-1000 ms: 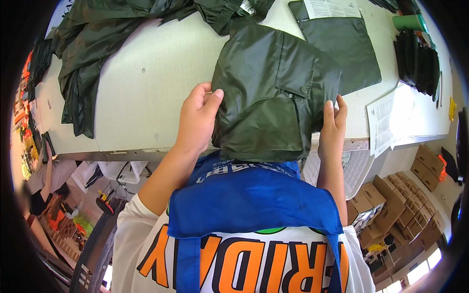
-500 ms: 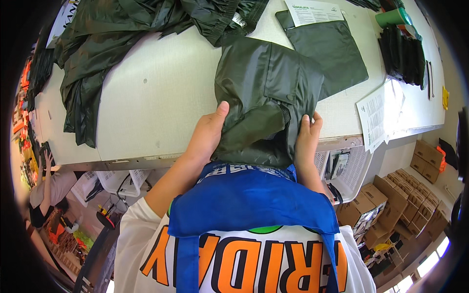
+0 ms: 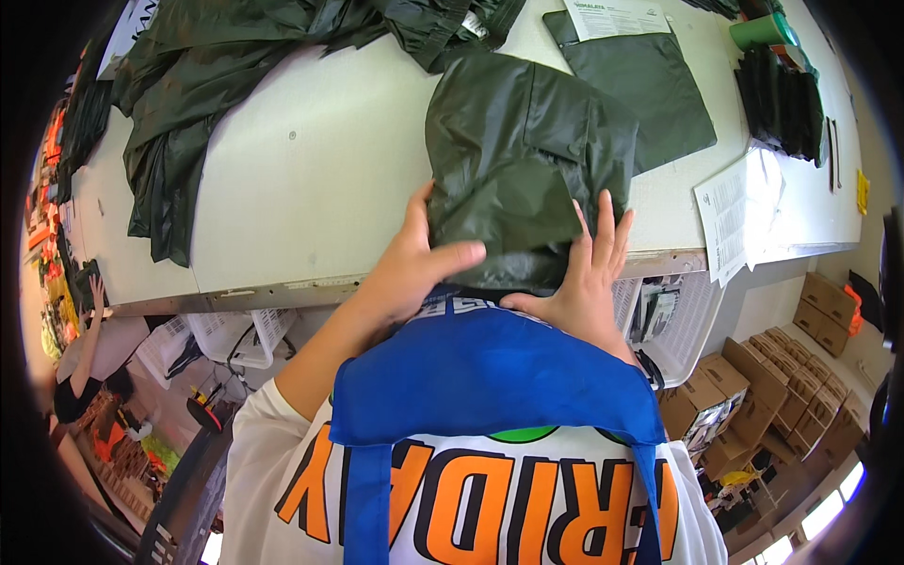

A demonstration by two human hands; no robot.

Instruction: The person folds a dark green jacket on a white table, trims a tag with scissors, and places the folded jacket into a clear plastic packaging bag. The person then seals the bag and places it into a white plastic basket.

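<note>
One folded dark green garment [image 3: 504, 113] is lying at the near edge of the tabletop [image 3: 301, 202]; the left hand [image 3: 408, 266] is half curling round its left side, thumb pressing on top; the right hand [image 3: 586, 282] is spreading its fingers against the near right corner, whether gripping I cannot tell; a flat green piece [image 3: 654, 104] is showing beyond.

Background clutter around white worktable [image 3: 282, 207].
Green roll [image 3: 756, 35] at table's far right; white plastic baskets [image 3: 699, 325] below near edge; cardboard boxes [image 3: 789, 391] lower right; co-worker [image 3: 105, 347] off left.
</note>
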